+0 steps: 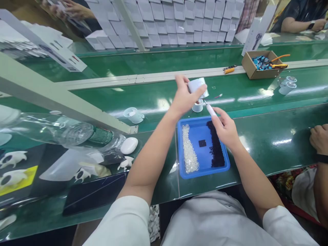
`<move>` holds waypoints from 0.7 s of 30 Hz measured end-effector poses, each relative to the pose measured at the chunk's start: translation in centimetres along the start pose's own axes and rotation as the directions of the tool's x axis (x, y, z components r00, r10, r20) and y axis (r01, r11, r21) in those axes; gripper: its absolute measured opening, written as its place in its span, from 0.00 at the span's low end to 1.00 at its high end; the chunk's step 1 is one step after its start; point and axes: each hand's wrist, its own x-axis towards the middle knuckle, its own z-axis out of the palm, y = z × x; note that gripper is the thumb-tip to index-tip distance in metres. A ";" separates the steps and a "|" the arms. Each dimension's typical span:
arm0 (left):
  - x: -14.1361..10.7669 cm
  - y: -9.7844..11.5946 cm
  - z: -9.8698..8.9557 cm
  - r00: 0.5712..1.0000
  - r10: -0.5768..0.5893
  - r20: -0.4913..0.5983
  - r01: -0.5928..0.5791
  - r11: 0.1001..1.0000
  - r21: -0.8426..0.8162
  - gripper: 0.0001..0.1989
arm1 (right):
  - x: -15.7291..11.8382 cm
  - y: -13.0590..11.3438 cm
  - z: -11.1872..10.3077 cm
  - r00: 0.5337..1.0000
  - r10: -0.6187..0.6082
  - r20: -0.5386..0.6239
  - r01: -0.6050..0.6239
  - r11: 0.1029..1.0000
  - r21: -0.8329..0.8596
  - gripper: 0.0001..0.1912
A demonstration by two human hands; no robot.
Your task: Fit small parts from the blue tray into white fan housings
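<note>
My left hand [185, 94] is closed round a white, cup-like part [197, 85] above the green bench. In my right hand [223, 125] is a white-handled tool [211, 110], its thin tip pointing up toward a small white cup [197, 106] just under the held part. Whether the tip touches anything is too small to tell. Below my hands lies a blue tray [203, 172] with clear small pieces [190, 153] on its left, black small pieces [217, 150] on its right and a black square [202, 143] between them.
A cardboard box [252, 70] with blue items and orange-handled tools stands back right. White cups [287, 87] are at right, a clear cup [134, 115] at left. A metal post [64, 102] and plastic bottle [64, 130] occupy the left. Another person's hand [319, 138] rests at right.
</note>
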 end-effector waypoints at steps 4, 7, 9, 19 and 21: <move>1.8 -2.3 -3.3 0.999 0.003 -0.047 0.020 0.880 0.474 0.17 | 0.2 0.0 0.1 0.999 0.003 -0.053 -0.002 1.000 0.032 0.07; 2.2 -4.5 -3.5 0.995 -0.096 0.036 0.036 0.656 0.754 0.15 | 0.2 0.1 0.3 0.998 -0.056 -0.030 0.058 0.997 0.050 0.10; 2.1 -5.4 -2.6 0.983 -0.118 0.141 -0.047 0.579 0.814 0.20 | 0.1 0.1 0.5 0.997 -0.076 0.021 0.075 0.996 0.048 0.11; 1.6 -5.3 0.0 0.980 0.105 0.171 -0.185 0.806 0.563 0.05 | 0.2 0.3 0.9 0.978 -0.143 0.154 0.158 0.984 -0.086 0.13; 1.9 -4.5 -0.4 0.987 0.127 0.101 -0.159 0.877 0.454 0.06 | 0.2 0.3 0.9 0.977 -0.135 0.164 0.153 0.983 -0.101 0.13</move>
